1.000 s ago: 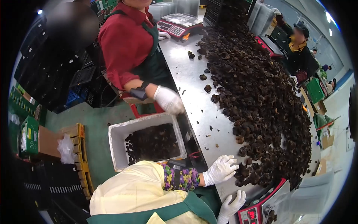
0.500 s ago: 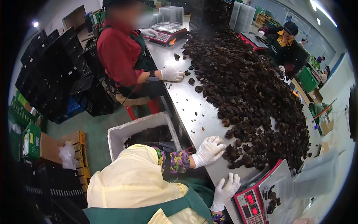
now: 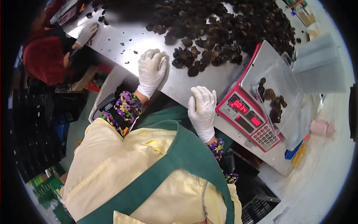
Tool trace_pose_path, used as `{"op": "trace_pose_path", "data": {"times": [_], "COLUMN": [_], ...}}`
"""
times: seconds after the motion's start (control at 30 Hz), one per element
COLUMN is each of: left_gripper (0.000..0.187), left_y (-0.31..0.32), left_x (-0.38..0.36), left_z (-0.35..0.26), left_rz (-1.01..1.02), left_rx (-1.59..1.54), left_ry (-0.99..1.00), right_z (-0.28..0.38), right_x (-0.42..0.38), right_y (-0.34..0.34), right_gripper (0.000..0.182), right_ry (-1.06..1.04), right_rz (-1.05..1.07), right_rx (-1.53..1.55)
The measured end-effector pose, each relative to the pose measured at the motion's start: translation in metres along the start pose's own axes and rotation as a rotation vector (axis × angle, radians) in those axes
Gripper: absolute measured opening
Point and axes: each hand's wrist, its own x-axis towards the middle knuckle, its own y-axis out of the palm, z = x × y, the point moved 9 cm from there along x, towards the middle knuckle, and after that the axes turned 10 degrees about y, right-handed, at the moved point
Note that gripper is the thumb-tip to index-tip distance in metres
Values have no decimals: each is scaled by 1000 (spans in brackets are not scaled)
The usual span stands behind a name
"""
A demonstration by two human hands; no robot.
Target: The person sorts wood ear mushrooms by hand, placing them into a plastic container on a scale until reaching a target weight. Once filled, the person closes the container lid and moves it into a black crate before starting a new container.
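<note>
My left hand (image 3: pixel 152 72), in a white glove, rests on the steel table (image 3: pixel 112 48) near its front edge. Its fingers lie stretched out and nothing shows in them. My right hand (image 3: pixel 203 112), gloved too, lies at the table edge just left of a red digital scale (image 3: pixel 244 115), fingers extended and holding nothing visible. A clear plastic box (image 3: pixel 294 100) sits on the scale's pan with several dark wood ear mushrooms (image 3: pixel 276 108) inside. The lit display starts with 0034. Beyond both hands spreads a large heap of wood ear mushrooms (image 3: pixel 220 33).
Clear plastic boxes (image 3: pixel 320 63) stand stacked right of the scale. A pink container (image 3: pixel 322 127) is at the far right. A co-worker in a red sleeve has a gloved hand (image 3: pixel 87 34) on the table at upper left. A black crate (image 3: pixel 259 209) lies below right.
The view has tipped down and turned toward the scale, so the far table and a second co-worker have left the picture. Both my hands remain by the table edge with fingers stretched.
</note>
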Motion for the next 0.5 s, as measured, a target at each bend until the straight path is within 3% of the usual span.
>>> {"op": "trace_pose_path", "data": {"times": [0.2, 0.3, 0.33, 0.43, 0.5], "left_gripper": [28, 44, 40, 31, 20], "left_y": [16, 21, 31, 42, 32], "left_x": [3, 34, 37, 39, 43], "left_z": [2, -28, -31, -27, -5], "left_rz": [45, 77, 189, 192, 41], "left_rx": [-149, -401, -423, -409, -590], "left_ry": [-119, -10, 29, 88, -161], "right_z": [0, 0, 0, 4, 4], "right_x": [1, 3, 3, 4, 3], "right_y": [1, 3, 3, 2, 1], "right_gripper": [33, 33, 33, 31, 31], "right_ry": [-25, -14, -1, -12, 2], "right_rz": [-2, 5, 6, 1, 9], "right_rx": [47, 35, 30, -1, -5]}}
